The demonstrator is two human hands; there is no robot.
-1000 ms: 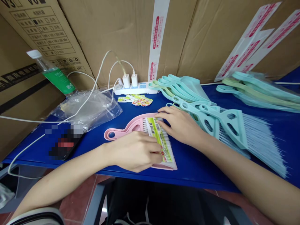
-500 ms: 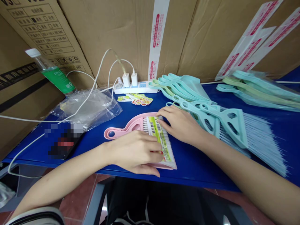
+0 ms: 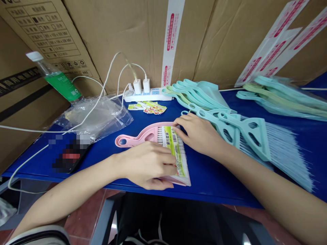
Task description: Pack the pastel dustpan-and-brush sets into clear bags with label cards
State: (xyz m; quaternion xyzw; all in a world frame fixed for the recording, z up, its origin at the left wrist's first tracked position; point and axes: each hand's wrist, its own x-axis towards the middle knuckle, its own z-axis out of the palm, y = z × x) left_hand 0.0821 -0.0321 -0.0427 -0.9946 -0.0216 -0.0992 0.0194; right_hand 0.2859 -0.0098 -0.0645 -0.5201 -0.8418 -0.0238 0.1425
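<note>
A pink hand brush [image 3: 152,134] with white bristles lies in a matching pink dustpan [image 3: 167,124] on the blue table. Across the bristles sits a yellow-green and white printed label [image 3: 175,147]. My left hand [image 3: 149,165] lies over the near part of the set, its curled fingers on the label and its thumb by the near rim. At the far side, my right hand [image 3: 192,131] grips the dustpan's edge between bent fingers and thumb. My fingers hide part of the brush and label.
Turquoise dustpans [image 3: 204,93] and brushes [image 3: 245,136] are piled to the right, bagged sets [image 3: 286,98] beyond them. Spare labels [image 3: 153,107] lie before a power strip [image 3: 150,96]. At left are a plastic bag [image 3: 102,117], a bottle [image 3: 60,83] and a phone [image 3: 74,158].
The brush handle has shifted slightly, now covering the dustpan's handle more closely. My right hand has slid a little to the right along the far edge; my left thumb has drawn in slightly.
</note>
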